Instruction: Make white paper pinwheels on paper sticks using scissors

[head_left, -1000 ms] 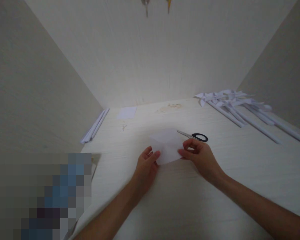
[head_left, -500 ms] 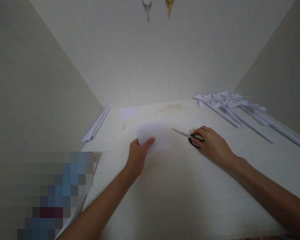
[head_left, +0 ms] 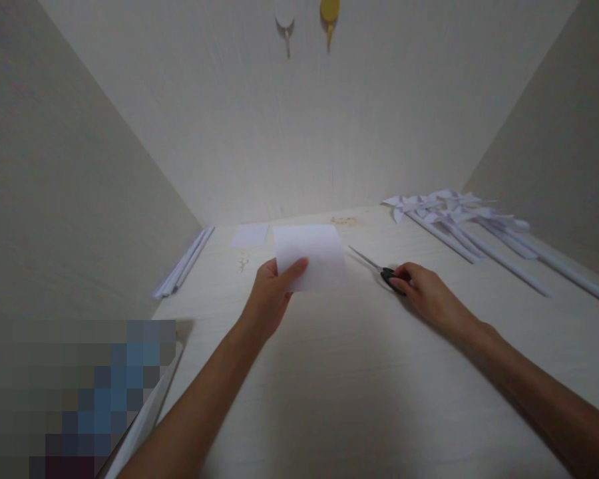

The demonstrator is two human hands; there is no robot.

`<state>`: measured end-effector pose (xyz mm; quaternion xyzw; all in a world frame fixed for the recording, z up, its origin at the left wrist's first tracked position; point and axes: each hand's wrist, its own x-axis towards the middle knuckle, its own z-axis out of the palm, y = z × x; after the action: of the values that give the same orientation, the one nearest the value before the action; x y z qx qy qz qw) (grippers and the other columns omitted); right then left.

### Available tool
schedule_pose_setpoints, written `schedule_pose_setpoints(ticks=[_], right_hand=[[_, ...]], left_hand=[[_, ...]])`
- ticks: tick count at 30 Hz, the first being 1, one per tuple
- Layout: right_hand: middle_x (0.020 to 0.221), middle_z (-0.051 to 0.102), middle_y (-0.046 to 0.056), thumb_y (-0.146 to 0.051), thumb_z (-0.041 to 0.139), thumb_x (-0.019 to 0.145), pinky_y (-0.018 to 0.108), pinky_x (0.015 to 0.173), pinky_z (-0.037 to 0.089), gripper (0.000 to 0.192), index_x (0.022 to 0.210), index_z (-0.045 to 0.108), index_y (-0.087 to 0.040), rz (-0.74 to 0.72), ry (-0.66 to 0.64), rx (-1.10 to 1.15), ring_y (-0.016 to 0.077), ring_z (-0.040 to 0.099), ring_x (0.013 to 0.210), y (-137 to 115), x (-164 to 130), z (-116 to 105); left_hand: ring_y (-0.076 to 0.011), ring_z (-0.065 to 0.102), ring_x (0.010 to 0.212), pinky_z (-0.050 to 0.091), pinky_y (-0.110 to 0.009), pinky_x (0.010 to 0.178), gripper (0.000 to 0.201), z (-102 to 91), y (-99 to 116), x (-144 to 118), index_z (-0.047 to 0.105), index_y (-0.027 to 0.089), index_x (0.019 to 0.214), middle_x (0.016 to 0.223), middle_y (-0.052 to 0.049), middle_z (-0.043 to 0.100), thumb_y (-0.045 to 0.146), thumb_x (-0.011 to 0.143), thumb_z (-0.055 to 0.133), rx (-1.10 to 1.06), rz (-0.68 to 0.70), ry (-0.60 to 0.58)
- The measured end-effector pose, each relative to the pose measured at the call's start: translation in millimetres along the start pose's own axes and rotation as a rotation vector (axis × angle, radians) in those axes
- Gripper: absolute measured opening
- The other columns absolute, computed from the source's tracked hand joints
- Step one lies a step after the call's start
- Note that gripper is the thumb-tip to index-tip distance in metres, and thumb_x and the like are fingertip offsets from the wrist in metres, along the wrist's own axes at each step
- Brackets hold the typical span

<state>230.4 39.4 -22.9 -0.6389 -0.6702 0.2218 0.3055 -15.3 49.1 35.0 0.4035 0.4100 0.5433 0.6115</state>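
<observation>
My left hand (head_left: 274, 286) holds a square sheet of white paper (head_left: 319, 256) by its left edge, thumb on top and fingers hidden underneath. To the right, my right hand (head_left: 424, 286) grips a pair of scissors (head_left: 387, 271) by the black handles. The metal blades look closed and point up and left toward the paper's right edge, apart from it. Further back, another white paper square (head_left: 250, 235) lies flat on the white table (head_left: 319, 372).
Several paper pinwheels (head_left: 444, 207) on rolled paper sticks lie at the back right. Rolled paper tubes (head_left: 184, 263) rest along the left edge. Small pale bits (head_left: 243, 261) lie near the flat square. Two hooks, one yellow (head_left: 330, 12), hang on the back wall.
The paper in my left hand has been raised and tilted more upright. My right hand has turned the scissors, their handles now closer together. The camera view has shifted slightly.
</observation>
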Motion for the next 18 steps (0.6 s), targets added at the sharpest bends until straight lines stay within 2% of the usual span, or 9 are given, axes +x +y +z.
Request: schedule_pose_setpoints(ticks=[1, 4, 7, 9, 12, 15, 18], right_hand=[[0.071, 0.055, 0.007, -0.036, 0.049, 0.076, 0.031, 0.060, 0.037, 0.020, 0.072, 0.050, -0.017, 0.049, -0.043, 0.182, 0.0189, 0.050, 0.066, -2.8, -1.2, -0.6], [0.074, 0.056, 0.006, -0.047, 0.055, 0.071, 0.029, 0.062, 0.039, 0.032, 0.076, 0.054, -0.015, 0.145, -0.281, 0.804, 0.0161, 0.051, 0.069, -14.4, -9.7, 2.7], [0.076, 0.057, 0.003, -0.036, 0.071, 0.060, 0.025, 0.065, 0.040, 0.031, 0.077, 0.058, -0.014, 0.257, -0.463, 1.160, 0.0121, 0.051, 0.069, -26.6, -22.1, 13.1], [0.071, 0.057, 0.001, -0.028, 0.075, 0.055, 0.022, 0.061, 0.039, 0.028, 0.074, 0.060, -0.014, 0.270, -0.555, 1.220, 0.0096, 0.050, 0.065, -33.2, -29.4, 20.8], [0.066, 0.056, 0.001, -0.027, 0.076, 0.053, 0.021, 0.052, 0.035, 0.030, 0.073, 0.059, -0.013, 0.243, -0.629, 1.183, 0.0092, 0.049, 0.059, -40.5, -36.6, 27.8], [0.063, 0.053, -0.001, -0.032, 0.075, 0.055, 0.022, 0.048, 0.032, 0.034, 0.077, 0.056, -0.015, 0.214, -0.630, 1.132, 0.0087, 0.046, 0.054, -44.6, -41.1, 27.5], [0.065, 0.048, -0.001, -0.048, 0.068, 0.060, 0.023, 0.052, 0.034, 0.040, 0.079, 0.053, -0.017, 0.098, -0.608, 1.043, 0.0090, 0.042, 0.055, -45.2, -45.7, 23.3]], left_hand=[[-0.0177, 0.063, 0.072, 0.047, -0.031, 0.076, 0.023, -0.6, 0.0, 0.3, 0.064, 0.009, 0.080, 0.075, -0.008, 0.069, 0.020, 0.060, 0.069, -0.005, -0.007, -0.002], [-0.0165, 0.063, 0.072, 0.048, -0.029, 0.074, 0.022, -2.3, 2.3, 2.2, 0.064, 0.009, 0.080, 0.076, -0.007, 0.069, 0.017, 0.060, 0.068, -0.028, -0.029, 0.015], [-0.0152, 0.062, 0.070, 0.049, -0.025, 0.069, 0.018, -4.8, 8.1, 4.9, 0.064, 0.010, 0.077, 0.075, -0.006, 0.068, 0.013, 0.060, 0.067, -0.050, -0.036, 0.042], [-0.0144, 0.062, 0.069, 0.049, -0.023, 0.065, 0.016, -6.9, 12.9, 6.6, 0.064, 0.010, 0.076, 0.075, -0.006, 0.068, 0.012, 0.060, 0.066, -0.047, -0.041, 0.045], [-0.0135, 0.061, 0.067, 0.048, -0.021, 0.059, 0.016, -10.1, 20.2, 8.1, 0.064, 0.010, 0.077, 0.076, -0.006, 0.068, 0.012, 0.061, 0.066, -0.027, -0.063, 0.041], [-0.0134, 0.061, 0.067, 0.048, -0.020, 0.058, 0.016, -11.9, 26.7, 8.1, 0.064, 0.011, 0.077, 0.079, -0.006, 0.067, 0.013, 0.061, 0.066, -0.001, -0.086, 0.027], [-0.0151, 0.061, 0.071, 0.049, -0.022, 0.061, 0.020, -12.0, 31.1, 6.8, 0.064, 0.011, 0.081, 0.081, -0.006, 0.067, 0.015, 0.061, 0.067, 0.028, -0.095, -0.003]])
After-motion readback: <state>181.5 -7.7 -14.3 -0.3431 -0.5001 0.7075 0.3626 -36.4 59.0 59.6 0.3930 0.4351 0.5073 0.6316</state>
